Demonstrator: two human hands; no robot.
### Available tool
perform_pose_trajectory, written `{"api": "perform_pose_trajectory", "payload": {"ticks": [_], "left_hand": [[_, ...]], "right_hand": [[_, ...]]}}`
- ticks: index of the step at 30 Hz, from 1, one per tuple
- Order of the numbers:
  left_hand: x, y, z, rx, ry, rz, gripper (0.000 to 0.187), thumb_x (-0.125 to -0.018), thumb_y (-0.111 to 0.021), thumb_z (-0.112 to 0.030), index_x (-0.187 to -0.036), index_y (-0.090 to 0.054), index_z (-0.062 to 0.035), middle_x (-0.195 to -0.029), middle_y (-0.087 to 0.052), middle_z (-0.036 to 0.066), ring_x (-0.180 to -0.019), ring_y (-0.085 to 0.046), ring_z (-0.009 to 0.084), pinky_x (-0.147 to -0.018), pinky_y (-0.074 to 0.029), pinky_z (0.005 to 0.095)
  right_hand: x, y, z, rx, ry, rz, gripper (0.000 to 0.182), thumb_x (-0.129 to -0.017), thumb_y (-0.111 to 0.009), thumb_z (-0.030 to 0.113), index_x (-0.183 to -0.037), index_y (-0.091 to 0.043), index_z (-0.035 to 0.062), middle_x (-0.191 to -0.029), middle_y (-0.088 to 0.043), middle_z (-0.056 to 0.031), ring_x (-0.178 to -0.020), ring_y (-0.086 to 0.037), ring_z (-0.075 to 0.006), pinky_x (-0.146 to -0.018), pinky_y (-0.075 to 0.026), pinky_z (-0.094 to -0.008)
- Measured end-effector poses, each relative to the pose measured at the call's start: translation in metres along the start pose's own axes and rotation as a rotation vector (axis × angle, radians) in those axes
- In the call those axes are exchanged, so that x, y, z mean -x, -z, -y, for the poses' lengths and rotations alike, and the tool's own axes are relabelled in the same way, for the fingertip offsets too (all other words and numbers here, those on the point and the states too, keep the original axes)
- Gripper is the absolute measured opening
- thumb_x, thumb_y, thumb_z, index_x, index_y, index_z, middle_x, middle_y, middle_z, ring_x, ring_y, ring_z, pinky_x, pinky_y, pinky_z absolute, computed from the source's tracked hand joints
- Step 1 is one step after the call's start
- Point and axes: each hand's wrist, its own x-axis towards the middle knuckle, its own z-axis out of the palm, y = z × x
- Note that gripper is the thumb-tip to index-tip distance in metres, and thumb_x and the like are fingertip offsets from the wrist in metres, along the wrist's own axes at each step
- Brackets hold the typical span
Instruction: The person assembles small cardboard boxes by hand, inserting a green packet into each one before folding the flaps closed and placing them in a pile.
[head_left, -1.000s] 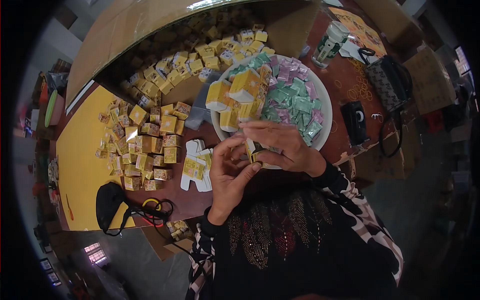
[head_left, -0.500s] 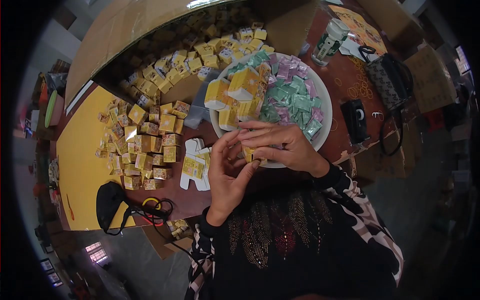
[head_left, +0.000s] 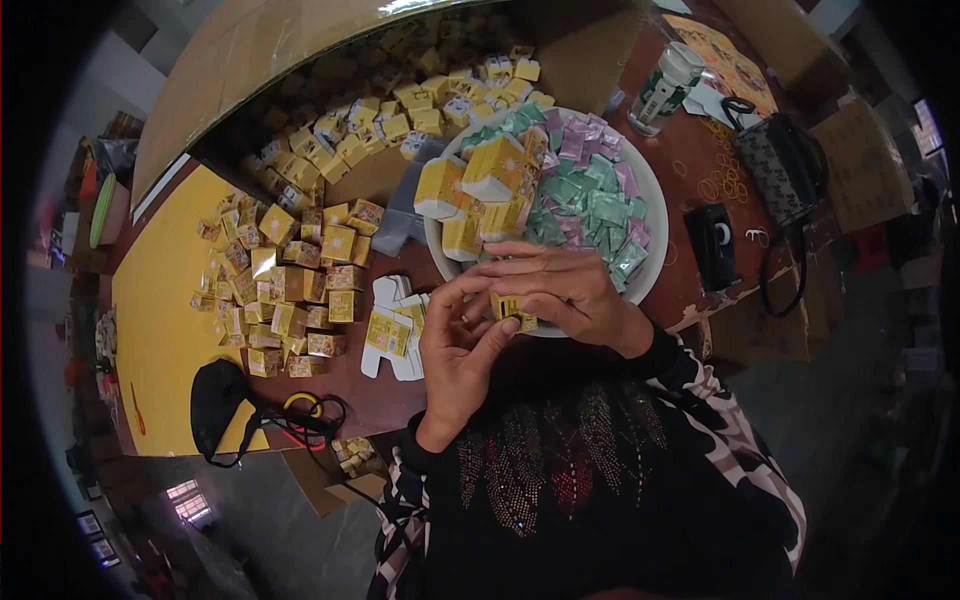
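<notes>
A small yellow box (head_left: 513, 309) is held between my two hands at the near rim of a white bowl (head_left: 655, 245). My left hand (head_left: 460, 345) grips its left side, thumb on the lower face. From the other side my right hand (head_left: 570, 295) closes over the top, its fingers partly hiding the box. Green and purple sachets (head_left: 595, 200) fill the bowl's right part. Taller open yellow cartons (head_left: 490, 180) stand together in its left part. Flat unfolded boxes (head_left: 392, 330), white and yellow, lie just left of my left hand.
Many small yellow boxes (head_left: 290, 285) are heaped at left, with more inside a large cardboard carton (head_left: 270, 60) at the back. A black pouch (head_left: 218, 405) and cord lie front left. At right are a bottle (head_left: 665, 90), rubber bands (head_left: 722, 175), a black bag (head_left: 780, 165) and a tape dispenser (head_left: 710, 245).
The small box shows more of its yellow face between my hands, and my fingers have shifted slightly on it. The whole view has moved a little.
</notes>
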Motion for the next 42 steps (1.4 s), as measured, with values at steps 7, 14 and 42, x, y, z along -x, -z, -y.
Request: {"api": "perform_pose_trajectory", "payload": {"ticks": [7,14,42], "left_hand": [[-0.008,0.017,0.001,-0.166,-0.11,0.008,0.027,-0.091,-0.061,0.009,-0.115,-0.061,-0.0035,-0.142,-0.047,0.01,-0.121,-0.054,0.0159,-0.089,-0.051,0.0257],[-0.097,0.172,-0.077,-1.096,-0.548,-0.673,0.052,-0.091,-0.067,-0.006,-0.141,-0.049,-0.0066,-0.137,-0.054,0.022,-0.115,-0.058,0.0286,-0.092,-0.048,0.0349],[0.021,0.137,0.02,-1.546,0.121,-0.238,0.05,-0.085,-0.064,-0.01,-0.133,-0.053,0.0004,-0.114,-0.063,0.026,-0.096,-0.065,0.0437,-0.078,-0.054,0.0492]], "right_hand": [[-0.008,0.002,0.005,0.247,0.095,0.057,0.048,-0.093,-0.066,0.022,-0.134,-0.057,-0.001,-0.134,-0.061,-0.0163,-0.128,-0.055,-0.0352,-0.101,-0.05,-0.0413],[0.01,0.006,-0.01,0.007,-0.286,-0.138,0.051,-0.095,-0.062,0.011,-0.142,-0.048,-0.0017,-0.124,-0.066,-0.0162,-0.111,-0.064,-0.0199,-0.089,-0.053,-0.0309],[0.009,-0.012,0.0,-0.009,-0.245,-0.112,0.03,-0.095,-0.063,0.006,-0.124,-0.064,-0.0017,-0.099,-0.074,-0.0114,-0.088,-0.071,-0.0156,-0.077,-0.055,-0.0281]]}}
